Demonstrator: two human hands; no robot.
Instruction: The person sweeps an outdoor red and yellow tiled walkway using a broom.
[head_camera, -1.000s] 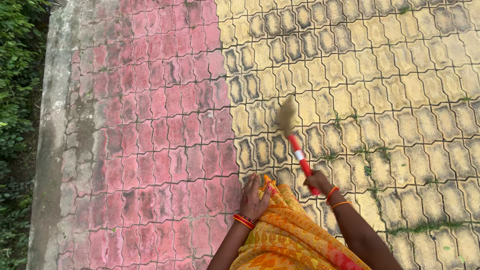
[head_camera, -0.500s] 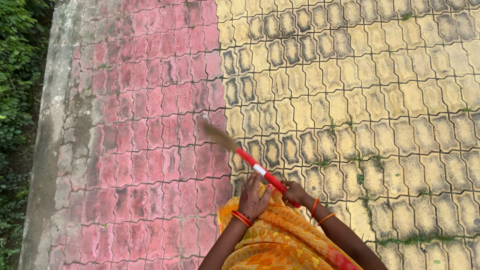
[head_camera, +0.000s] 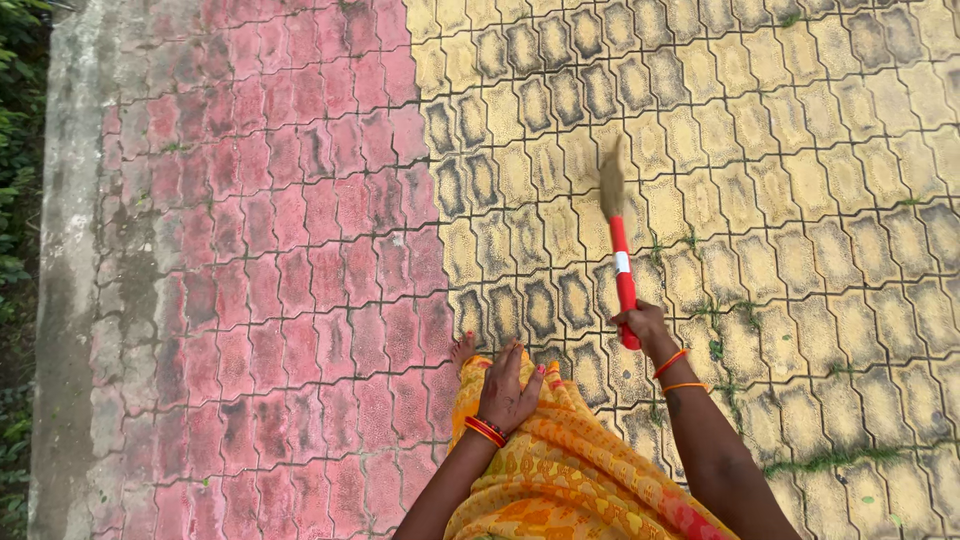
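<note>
My right hand (head_camera: 643, 325) grips the red handle of a broom (head_camera: 620, 262) with a white band; its straw-coloured bristles point away from me over the yellow paving. My left hand (head_camera: 507, 388) rests flat on the orange patterned cloth (head_camera: 560, 470) draped over my knee, holding the fabric down. Red and orange bangles circle both wrists. A bare foot (head_camera: 463, 349) peeks out just beyond the cloth's edge.
Interlocking paving covers the ground: red blocks (head_camera: 290, 260) on the left, yellow blocks (head_camera: 800, 200) with dark stains on the right. A grey concrete kerb (head_camera: 65, 250) runs along the left, with green plants (head_camera: 15, 130) beyond it. Tufts of grass (head_camera: 830, 460) grow in joints.
The broom has swung from the left, where its bristles were over the red blocks, back to the right and now points straight ahead over the yellow blocks. My left hand has stayed on the cloth.
</note>
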